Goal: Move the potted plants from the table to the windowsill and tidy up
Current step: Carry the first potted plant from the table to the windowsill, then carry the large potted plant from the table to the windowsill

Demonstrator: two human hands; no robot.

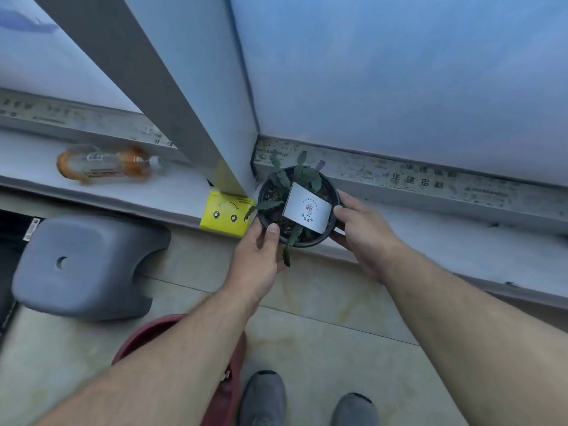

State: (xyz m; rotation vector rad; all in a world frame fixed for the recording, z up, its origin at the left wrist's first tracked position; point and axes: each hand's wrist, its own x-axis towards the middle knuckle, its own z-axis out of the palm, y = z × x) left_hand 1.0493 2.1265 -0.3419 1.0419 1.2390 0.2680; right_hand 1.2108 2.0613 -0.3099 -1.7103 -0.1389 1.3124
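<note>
A small black pot (266, 192) with a green leafy plant and a white printed card (307, 212) stuck in its soil sits at the front edge of the white windowsill (430, 238), beside the window frame post. My left hand (261, 253) grips the pot's near-left rim, thumb over the edge. My right hand (362, 232) grips its right side, thumb by the card. I cannot tell whether the pot rests fully on the sill.
A yellow box (226, 217) lies on the sill just left of the pot. An orange-tinted plastic bottle (107, 163) lies on its side further left. A grey plastic stool (86, 265) and a dark red basin (227, 392) stand on the tiled floor below.
</note>
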